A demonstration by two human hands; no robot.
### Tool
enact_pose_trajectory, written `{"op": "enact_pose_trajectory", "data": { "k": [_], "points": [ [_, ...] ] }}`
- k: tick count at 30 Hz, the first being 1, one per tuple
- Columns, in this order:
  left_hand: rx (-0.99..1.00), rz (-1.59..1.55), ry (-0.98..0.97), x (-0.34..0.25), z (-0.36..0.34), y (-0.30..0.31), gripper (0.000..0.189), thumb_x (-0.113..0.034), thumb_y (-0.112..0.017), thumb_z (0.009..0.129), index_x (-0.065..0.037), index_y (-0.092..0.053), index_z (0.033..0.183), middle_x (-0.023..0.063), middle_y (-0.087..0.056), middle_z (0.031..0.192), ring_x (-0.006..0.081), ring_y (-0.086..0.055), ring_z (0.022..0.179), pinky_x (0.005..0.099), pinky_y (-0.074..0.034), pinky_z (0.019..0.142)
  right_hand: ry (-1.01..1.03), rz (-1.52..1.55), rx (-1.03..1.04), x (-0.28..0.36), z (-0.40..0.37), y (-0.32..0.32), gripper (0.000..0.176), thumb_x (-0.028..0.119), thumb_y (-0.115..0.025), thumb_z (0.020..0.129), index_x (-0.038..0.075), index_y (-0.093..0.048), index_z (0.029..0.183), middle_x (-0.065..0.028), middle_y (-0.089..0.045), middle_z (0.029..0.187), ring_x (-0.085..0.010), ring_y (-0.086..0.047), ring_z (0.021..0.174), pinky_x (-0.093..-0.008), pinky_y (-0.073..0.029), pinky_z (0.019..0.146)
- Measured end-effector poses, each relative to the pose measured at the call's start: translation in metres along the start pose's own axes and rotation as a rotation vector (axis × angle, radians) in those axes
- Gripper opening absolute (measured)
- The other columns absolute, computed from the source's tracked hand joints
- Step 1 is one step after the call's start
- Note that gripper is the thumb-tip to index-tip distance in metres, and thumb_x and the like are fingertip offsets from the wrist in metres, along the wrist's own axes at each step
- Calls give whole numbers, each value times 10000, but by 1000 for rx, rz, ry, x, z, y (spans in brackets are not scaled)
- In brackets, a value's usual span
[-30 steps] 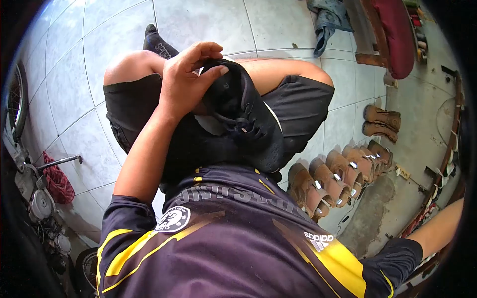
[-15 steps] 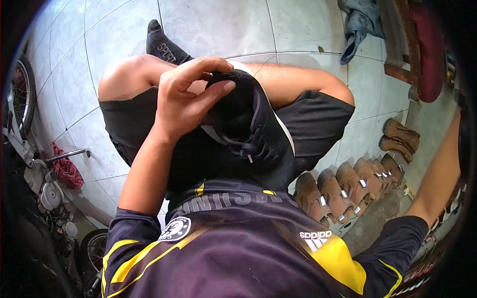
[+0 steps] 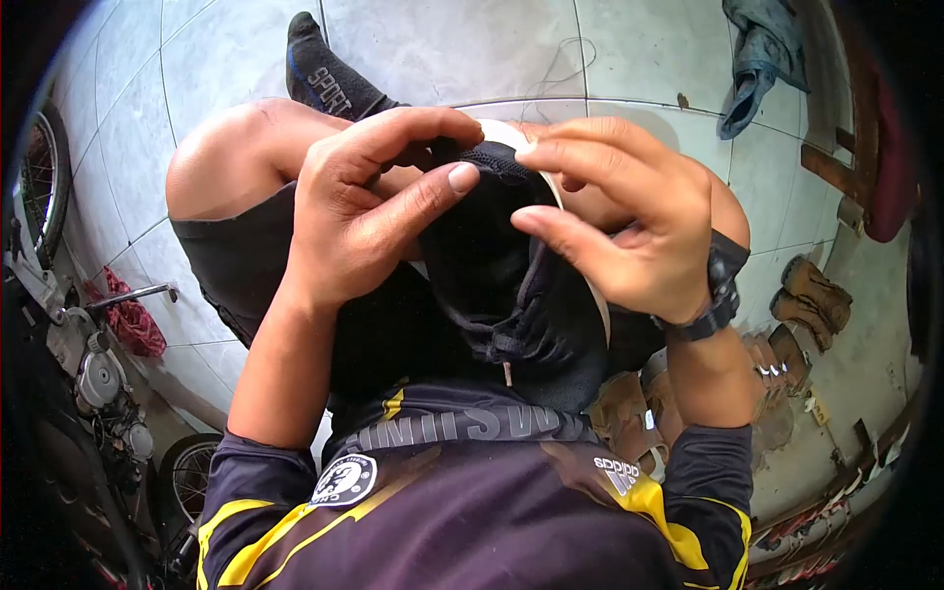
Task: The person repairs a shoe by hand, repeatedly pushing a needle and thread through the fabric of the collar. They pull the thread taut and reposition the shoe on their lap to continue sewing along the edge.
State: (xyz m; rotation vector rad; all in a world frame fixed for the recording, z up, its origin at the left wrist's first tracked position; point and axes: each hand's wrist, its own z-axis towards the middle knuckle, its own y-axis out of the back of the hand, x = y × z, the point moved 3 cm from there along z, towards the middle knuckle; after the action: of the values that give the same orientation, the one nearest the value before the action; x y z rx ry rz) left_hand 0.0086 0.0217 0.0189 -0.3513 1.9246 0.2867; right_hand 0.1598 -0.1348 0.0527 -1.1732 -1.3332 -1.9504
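Observation:
A black lace-up shoe (image 3: 575, 339) with a pale sole edge rests across my lap, its heel end away from me and its opening facing up. My left hand (image 3: 369, 202) grips the shoe's heel collar between thumb and fingers. Close to the other side of the collar, my right hand (image 3: 629, 211) hovers with thumb and fingers apart and no object visible between them. A dark watch or band (image 3: 723, 285) is on the right wrist. The shoelace (image 3: 506, 344) is tied, with a light tip showing.
A thin looped thread (image 3: 565, 64) lies on the tiled floor ahead. Blue denim cloth (image 3: 762, 64) is at the far right, near brown shoes (image 3: 811, 300). Several brown shoe pieces (image 3: 639, 408) sit beyond my right arm. A motorbike (image 3: 98, 379) and red cloth (image 3: 133, 320) are on the left.
My right hand has come in from the far right to the shoe's heel. My left hand keeps its hold on the collar. The view has shifted slightly.

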Motion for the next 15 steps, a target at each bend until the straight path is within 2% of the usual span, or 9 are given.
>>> {"op": "enact_pose_trajectory", "data": {
  "k": [3,5,6,8,9,11,15],
  "points": [
    [18,-2,-134,6,3,-2,299,-74,-717,932,55,-683,1199,61,-726,1059,-17,-523,555,144,-344,487,108,-127,-43,0,0,-9,286,37,-851,700,30,-750,967,-118,-738,964,-276,-714,816,-343,-572,692],
    [39,-11,-147,5,3,0,287,-56,-700,936,50,-683,1202,53,-726,1045,20,-594,667,153,-408,564,142,-153,-53,-1,1,-12,263,19,-841,699,32,-748,945,-108,-738,948,-269,-715,813,-340,-571,687],
    [36,-12,-148,7,4,0,287,-56,-700,936,50,-683,1202,53,-726,1045,20,-594,667,153,-408,564,155,-162,-56,-1,2,-13,255,13,-838,699,32,-747,937,-104,-738,942,-267,-715,812,-339,-571,685],
    [39,42,-173,9,7,-1,242,-48,-674,950,43,-694,1173,53,-725,1038,68,-639,799,163,-450,653,141,-159,-74,-3,4,-14,230,9,-827,716,29,-742,928,-108,-736,942,-271,-714,809,-339,-569,678],
    [35,41,-173,11,9,-2,242,-48,-674,950,43,-694,1173,53,-725,1038,68,-639,799,163,-450,653,136,-157,-79,-4,5,-14,222,8,-823,721,27,-740,926,-109,-736,942,-273,-714,808,-339,-569,675],
    [9,204,-429,9,13,-2,154,-46,-691,949,51,-688,1069,124,-709,945,152,-657,822,278,-512,758,115,-129,-57,-7,7,-16,203,8,-814,736,25,-724,916,-111,-730,930,-278,-715,814,-342,-570,675],
    [-1,200,-401,7,10,-2,136,-41,-666,960,45,-675,1065,126,-679,879,159,-632,774,264,-496,733,57,-87,-54,-12,7,-24,174,19,-797,771,18,-694,912,-120,-717,903,-288,-709,804,-358,-564,681]
  ]
}}
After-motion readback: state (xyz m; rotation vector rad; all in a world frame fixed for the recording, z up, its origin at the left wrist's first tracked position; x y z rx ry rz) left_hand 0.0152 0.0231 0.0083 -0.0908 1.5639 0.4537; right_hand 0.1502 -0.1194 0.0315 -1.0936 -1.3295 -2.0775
